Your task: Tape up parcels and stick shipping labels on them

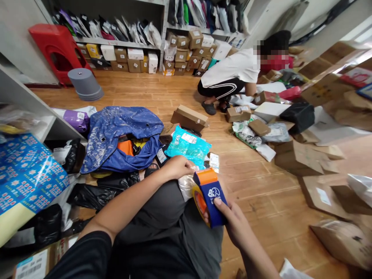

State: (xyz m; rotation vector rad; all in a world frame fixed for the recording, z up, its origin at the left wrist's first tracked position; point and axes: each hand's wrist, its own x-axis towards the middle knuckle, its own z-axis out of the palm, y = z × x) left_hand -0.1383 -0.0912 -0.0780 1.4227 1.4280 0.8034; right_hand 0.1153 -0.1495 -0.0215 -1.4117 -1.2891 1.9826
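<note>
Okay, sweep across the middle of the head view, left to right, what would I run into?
Patterned blue wrapping → blue bag → teal parcel → tape dispenser → right hand → brown cartons. The left hand overlaps the parcel's span, so I've left it out.

Brown plank floor (255,190) — pale shelves (164,27) (red stool (48,34) alongside).
</note>
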